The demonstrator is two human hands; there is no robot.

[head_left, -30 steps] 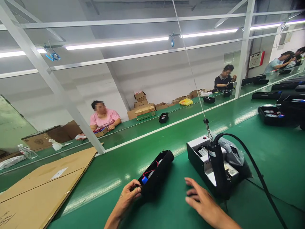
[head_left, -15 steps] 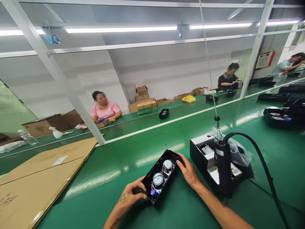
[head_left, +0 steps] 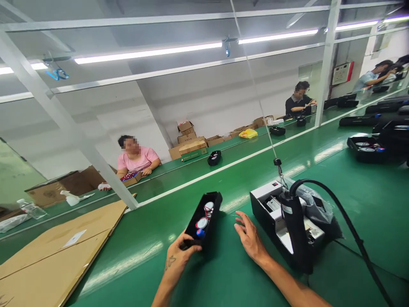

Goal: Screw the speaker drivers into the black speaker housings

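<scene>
My left hand (head_left: 184, 251) grips the near end of a black speaker housing (head_left: 213, 213), thumb on one side and fingers on the other. Inside the housing sit two round silver speaker drivers (head_left: 202, 223) with red wires, and a small blue part (head_left: 200, 233) near my fingers. The housing is tilted, its open side facing me. My right hand (head_left: 249, 236) is apart from it, fingers spread and holding nothing. Just right of that hand is a black and white box-shaped device (head_left: 263, 209), with a black electric screwdriver (head_left: 295, 230) hanging on a cable in front of it.
A large cardboard sheet (head_left: 64, 251) lies at the left of the green bench (head_left: 134, 264). More black housings (head_left: 366, 149) are at the right. Across the divider, co-workers (head_left: 137, 157) sit by a far bench with another housing (head_left: 214, 157) and cardboard boxes (head_left: 193, 148).
My right hand has let go of the speaker housing and opened beside it. My left hand keeps hold of the housing, which has turned and tipped. The view has shifted slightly.
</scene>
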